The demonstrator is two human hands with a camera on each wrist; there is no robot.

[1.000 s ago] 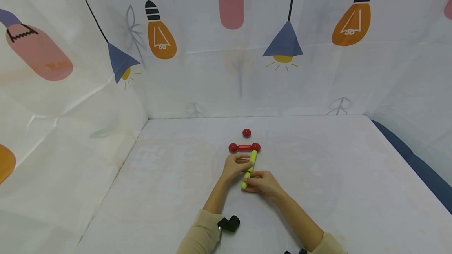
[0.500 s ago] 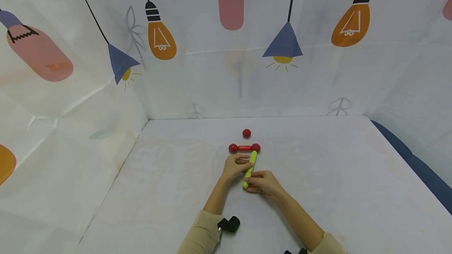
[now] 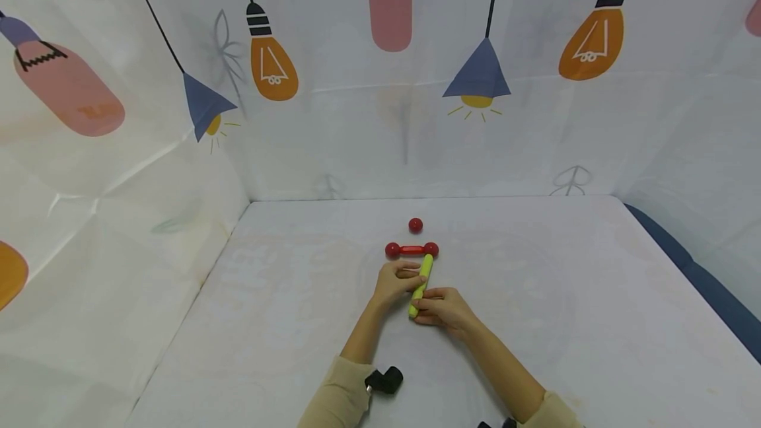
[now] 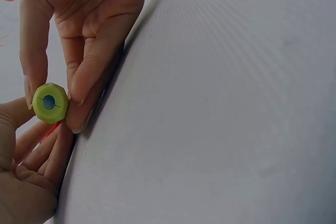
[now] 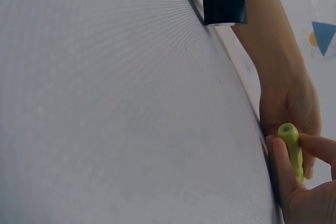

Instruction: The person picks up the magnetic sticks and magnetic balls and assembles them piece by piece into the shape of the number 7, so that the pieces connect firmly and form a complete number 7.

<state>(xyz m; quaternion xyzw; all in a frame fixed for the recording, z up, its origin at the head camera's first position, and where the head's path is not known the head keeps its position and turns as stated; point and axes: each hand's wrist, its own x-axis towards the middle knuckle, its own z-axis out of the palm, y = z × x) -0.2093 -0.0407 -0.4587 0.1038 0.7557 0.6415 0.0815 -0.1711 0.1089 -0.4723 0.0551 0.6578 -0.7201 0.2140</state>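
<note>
Two lime-green magnetic rods (image 3: pixel 426 264) meet end to end in a slanting line on the white table. My left hand (image 3: pixel 394 281) grips the far rod, and my right hand (image 3: pixel 444 311) pinches the near one between thumb and fingers. The far tip lies right at the right-hand red ball (image 3: pixel 431 249) of a piece made of two red balls and a short red rod (image 3: pixel 411 249). In the left wrist view the near rod's end (image 4: pixel 50 103) faces me, with a blue-grey dot at its centre. The right wrist view shows the same green end (image 5: pixel 287 128) between my right fingers.
A single red ball (image 3: pixel 415 224) lies beyond the red piece. White sheeting printed with lamps and bulbs (image 3: pixel 475 71) stands behind the table (image 3: pixel 565 269). A black wrist camera (image 3: pixel 385 380) sits on the left sleeve.
A dark gap between the two green rods, seen one second ago, has closed. The right hand has shifted slightly away with the near rod. The left hand stays nearly in place.
</note>
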